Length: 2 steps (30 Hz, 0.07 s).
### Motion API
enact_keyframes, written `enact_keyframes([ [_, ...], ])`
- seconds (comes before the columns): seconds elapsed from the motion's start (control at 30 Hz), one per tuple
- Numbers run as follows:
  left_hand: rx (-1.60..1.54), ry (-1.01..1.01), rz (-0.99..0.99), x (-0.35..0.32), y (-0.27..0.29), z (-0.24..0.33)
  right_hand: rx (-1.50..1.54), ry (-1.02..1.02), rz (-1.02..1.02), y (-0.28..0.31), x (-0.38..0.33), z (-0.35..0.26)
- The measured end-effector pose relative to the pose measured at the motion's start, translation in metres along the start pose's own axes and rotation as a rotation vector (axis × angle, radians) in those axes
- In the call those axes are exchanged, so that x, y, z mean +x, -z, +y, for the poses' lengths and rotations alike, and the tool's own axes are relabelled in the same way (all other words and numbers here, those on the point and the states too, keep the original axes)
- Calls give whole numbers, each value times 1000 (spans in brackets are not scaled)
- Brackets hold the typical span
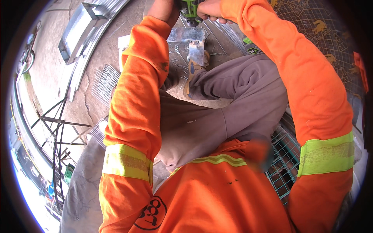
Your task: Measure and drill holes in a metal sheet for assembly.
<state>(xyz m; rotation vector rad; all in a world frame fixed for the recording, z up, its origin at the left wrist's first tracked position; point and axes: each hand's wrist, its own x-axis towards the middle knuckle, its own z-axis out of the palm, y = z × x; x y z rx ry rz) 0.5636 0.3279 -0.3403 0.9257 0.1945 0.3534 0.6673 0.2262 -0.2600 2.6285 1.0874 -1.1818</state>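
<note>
At the top edge both hands close around a green and black power drill (189,11). My left hand (165,9) grips it from the left, my right hand (211,9) from the right. The drill points down at a shiny sheet-metal piece (186,35), which lies over wire mesh (217,37). My shoe (193,70) rests against the metal piece just below it. Orange sleeves with yellow reflective bands cover both forearms.
Long galvanised metal channels (79,37) lie on the concrete at upper left. A black metal frame (58,132) stands at the left. More wire mesh (285,163) lies at the lower right, and a patterned sheet (318,27) at the upper right.
</note>
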Motion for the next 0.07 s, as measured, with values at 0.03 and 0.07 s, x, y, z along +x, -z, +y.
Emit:
enact_keyframes([
  [0.03,-13,32,13,0,0,-1,19,50,-11,1,-1,4],
  [0.07,-27,65,26,1,0,-3,39,98,-21,2,-3,8],
])
